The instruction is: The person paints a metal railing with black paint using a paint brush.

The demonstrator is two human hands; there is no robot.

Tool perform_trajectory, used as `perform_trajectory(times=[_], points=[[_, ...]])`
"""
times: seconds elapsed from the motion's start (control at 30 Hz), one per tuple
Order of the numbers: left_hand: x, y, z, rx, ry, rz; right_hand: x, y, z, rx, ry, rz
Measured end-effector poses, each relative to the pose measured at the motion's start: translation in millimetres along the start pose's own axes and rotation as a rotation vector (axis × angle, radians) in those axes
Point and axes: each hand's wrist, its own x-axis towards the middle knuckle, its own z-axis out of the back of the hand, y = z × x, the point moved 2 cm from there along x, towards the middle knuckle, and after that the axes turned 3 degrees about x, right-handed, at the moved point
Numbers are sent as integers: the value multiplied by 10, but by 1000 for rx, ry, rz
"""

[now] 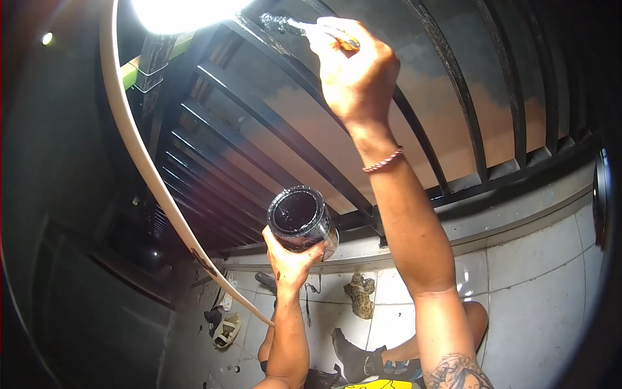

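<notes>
Clenching a brush (301, 27) overhead, the right hand (356, 71) may drip paint; below it, the left hand (289, 259) wraps a tilted open jar (301, 217), liable to spill.

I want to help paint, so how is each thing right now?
Gate: bars black.
Paint can: open, black paint inside, held in left hand.
Brush: black bristles touching the gate, gripped by right hand.
Rag: crumpled on floor tiles.
</notes>
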Motion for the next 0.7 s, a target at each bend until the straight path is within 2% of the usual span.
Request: perform_trajectory(times=[0.17, 0.23, 0.27, 0.3, 0.37, 0.5, 0.6, 0.63, 0.7], points=[[1, 38, 5, -27, 4, 20, 80, 53, -202, -112, 66, -12], [3, 40, 12, 15, -6, 10, 116, 157, -259, 143, -26, 69], [4, 39, 21, 59, -15, 0, 115, 104, -254, 93, 56, 141], [-2, 40, 27, 60, -14, 2, 131, 35, -241, 93, 56, 139], [-5, 42, 30, 33, 6, 22, 153, -72, -215, 94, 125, 282], [-6, -29, 28, 55, 11, 3, 182, -61, -75, 24, 88, 137], [0, -22, 42, 79, -4, -27, 205, -39, -260, 61, 57, 185], [10, 7, 41, 55, -3, -10, 200, -4, -293, 56, 150, 157], [12, 39, 44, 31, 0, 14, 228, -4, -380, 43, 61, 480]])
